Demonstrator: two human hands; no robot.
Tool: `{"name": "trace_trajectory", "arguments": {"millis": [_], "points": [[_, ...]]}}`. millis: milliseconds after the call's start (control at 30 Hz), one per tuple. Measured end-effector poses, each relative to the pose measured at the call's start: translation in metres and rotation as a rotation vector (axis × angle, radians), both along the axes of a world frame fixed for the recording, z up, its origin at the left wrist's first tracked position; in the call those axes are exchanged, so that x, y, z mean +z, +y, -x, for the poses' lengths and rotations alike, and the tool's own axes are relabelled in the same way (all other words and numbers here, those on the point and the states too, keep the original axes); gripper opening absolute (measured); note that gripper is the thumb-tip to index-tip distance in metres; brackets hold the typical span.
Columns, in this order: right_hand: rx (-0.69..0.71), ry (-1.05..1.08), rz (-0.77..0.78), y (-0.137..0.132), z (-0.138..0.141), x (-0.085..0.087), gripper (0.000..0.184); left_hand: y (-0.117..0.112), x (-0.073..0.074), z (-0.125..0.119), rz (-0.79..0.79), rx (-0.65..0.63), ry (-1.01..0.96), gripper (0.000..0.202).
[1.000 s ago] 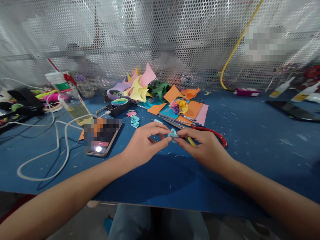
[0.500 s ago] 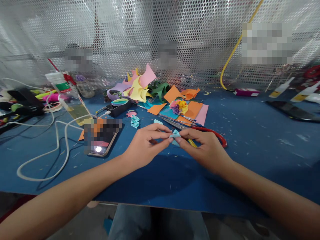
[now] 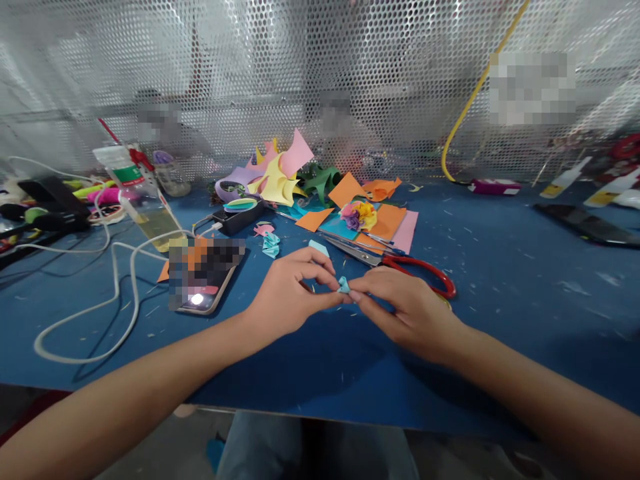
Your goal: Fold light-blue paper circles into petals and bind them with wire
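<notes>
A small light-blue piece of paper, bunched and curled, is pinched between my two hands above the blue table. My left hand grips its left side with thumb and fingertips. From the right, my right hand pinches it between thumb and forefinger. Just beyond my left fingers lies another light-blue paper piece. Red-handled scissors lie behind my right hand, which partly covers them. Crumpled light-blue paper and a pink paper piece rest farther back to the left.
A lit phone and a looping white cable lie to the left, with a bottle behind them. Coloured paper scraps and a multicoloured paper flower sit at the back. A dark phone lies far right.
The light-blue paper between my hands has come lower and slightly left, and looks more tightly bunched. My right hand has shifted down, showing more of the scissors.
</notes>
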State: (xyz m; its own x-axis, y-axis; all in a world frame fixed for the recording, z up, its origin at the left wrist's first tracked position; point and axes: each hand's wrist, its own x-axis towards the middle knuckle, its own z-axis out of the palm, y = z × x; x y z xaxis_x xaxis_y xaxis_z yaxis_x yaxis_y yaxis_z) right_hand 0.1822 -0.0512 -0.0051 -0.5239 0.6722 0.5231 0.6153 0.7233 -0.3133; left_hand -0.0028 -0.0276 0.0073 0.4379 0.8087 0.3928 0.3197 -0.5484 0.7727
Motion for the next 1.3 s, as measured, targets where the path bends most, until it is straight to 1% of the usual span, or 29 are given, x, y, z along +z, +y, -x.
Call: {"name": "trace_trajectory", "arguments": {"millis": [167,267,333,400,467,533,633,700,733,800,867,933,1000,1033,1067,1133,1167,1200,1233,1300], "points": [[0.045,-0.083,0.024,0.0,-0.001,0.0,0.022,-0.002,-0.005,0.0,-0.083,-0.017,0.094,0.009],[0.055,-0.106,0.006,-0.001,0.0,-0.002,0.024,-0.003,-0.007,0.0,-0.127,-0.008,0.125,0.011],[0.049,-0.107,-0.006,-0.002,0.001,-0.002,0.024,-0.003,-0.007,0.0,-0.127,-0.014,0.122,0.012],[0.004,-0.085,0.009,-0.003,0.002,-0.002,0.022,-0.002,-0.006,0.0,-0.098,-0.024,0.091,0.013],[-0.064,-0.038,0.046,-0.003,0.002,0.0,0.02,-0.001,-0.005,-0.001,-0.024,-0.022,0.06,0.012],[-0.117,0.028,0.085,-0.002,0.002,0.001,0.018,0.0,-0.003,-0.001,0.088,-0.004,0.049,0.012],[-0.148,0.101,0.138,0.001,0.001,0.001,0.015,0.003,-0.002,-0.001,0.234,0.013,0.031,0.019],[-0.172,0.138,0.136,0.003,0.0,-0.001,0.013,0.005,-0.002,-0.001,0.298,0.004,-0.023,0.023],[-0.167,0.145,0.103,0.003,-0.001,-0.002,0.014,0.007,-0.003,-0.001,0.331,-0.002,-0.055,0.024],[-0.103,0.108,-0.02,0.004,-0.003,-0.003,0.023,0.01,-0.004,0.0,0.411,-0.006,-0.113,0.025],[-0.003,-0.014,-0.163,0.006,-0.005,-0.004,0.028,0.012,-0.005,0.0,0.492,-0.017,-0.14,0.025],[0.051,-0.131,-0.253,0.007,-0.006,-0.004,0.024,0.014,-0.005,0.001,0.561,-0.046,-0.133,0.026],[0.063,-0.158,-0.257,0.008,-0.006,-0.003,0.016,0.013,-0.004,0.001,0.581,-0.07,-0.093,0.029],[0.061,-0.133,-0.223,0.008,-0.006,-0.002,0.014,0.012,-0.003,0.001,0.545,-0.061,-0.062,0.03],[0.047,-0.088,-0.168,0.009,-0.005,-0.001,0.012,0.01,-0.002,0.001,0.476,-0.04,-0.027,0.03],[-0.014,0.038,0.002,0.008,-0.003,0.0,0.01,0.007,0.002,0.001,0.305,-0.002,0.038,0.028],[-0.048,0.107,0.108,0.008,-0.002,0.0,0.009,0.006,0.003,0.002,0.246,-0.002,0.066,0.027],[-0.072,0.172,0.22,0.008,-0.001,0.0,0.009,0.005,0.005,0.002,0.228,-0.019,0.09,0.025],[-0.082,0.227,0.329,0.008,0.0,0.0,0.01,0.005,0.006,0.003,0.245,-0.047,0.108,0.024],[-0.063,0.297,0.517,0.008,0.001,0.0,0.014,0.006,0.007,0.004,0.335,-0.094,0.124,0.022]]}}
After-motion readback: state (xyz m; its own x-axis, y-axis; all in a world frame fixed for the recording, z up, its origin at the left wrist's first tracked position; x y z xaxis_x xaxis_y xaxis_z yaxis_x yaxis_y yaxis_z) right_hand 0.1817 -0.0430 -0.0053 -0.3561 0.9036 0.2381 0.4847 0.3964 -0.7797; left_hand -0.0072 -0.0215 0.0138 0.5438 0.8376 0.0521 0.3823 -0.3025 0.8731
